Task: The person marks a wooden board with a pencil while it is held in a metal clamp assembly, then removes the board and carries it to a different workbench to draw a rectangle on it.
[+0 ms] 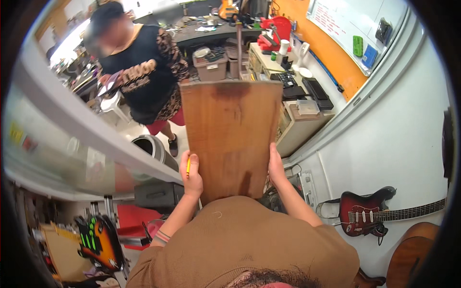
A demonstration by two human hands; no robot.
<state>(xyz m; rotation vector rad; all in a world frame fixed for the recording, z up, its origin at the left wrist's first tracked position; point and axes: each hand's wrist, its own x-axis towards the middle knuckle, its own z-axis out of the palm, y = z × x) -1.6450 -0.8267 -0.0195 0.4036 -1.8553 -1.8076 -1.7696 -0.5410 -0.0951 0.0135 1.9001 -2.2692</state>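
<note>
Brown board [233, 137] is gripped at opposite edges by outstretched left hand [193, 178], holding a pencil [188, 166], and right hand [275, 167].

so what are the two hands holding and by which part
A wooden board, held by its long side edges: left hand on the left edge, right hand on the right. The left hand also holds a yellow pencil.

Worn on the head, the single fisheye view looks steeply down over the wearer's brown shirt [259, 235] and forward past a white frame [355, 103]: the wooden board [233, 134] close, the front edge of the desk [216, 34] well beyond.
</note>
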